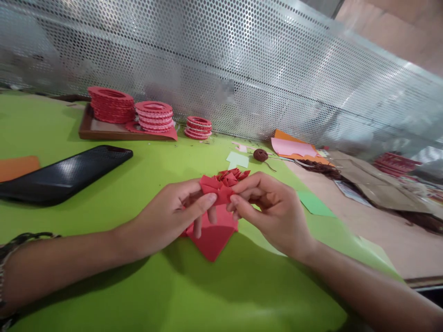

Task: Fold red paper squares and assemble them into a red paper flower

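I am pinching a small folded red paper piece (pixel 217 190) between both hands, just above the green table (pixel 104 193). My left hand (pixel 173 214) is closing thumb and forefinger on its left edge; my right hand (pixel 270 207) is gripping the right side with its fingertips, so both are clamped on the same piece and nearly touching each other. By my reading I am in the middle of creasing a fold — pressing it flat. The next move, as I judge it, is calling for a firm, even press along the crease without letting the layers slip.

Both forearms are angling inward from the lower corners, wrists held low, fingers curling over the work. Under my hands more red paper sheets (pixel 212 237) are lying flat, and a cluster of folded red pieces (pixel 233 176) is sitting just behind. Well apart at the left are a black phone (pixel 65 173) and a tray (pixel 100 131) of red rings (pixel 110 103).
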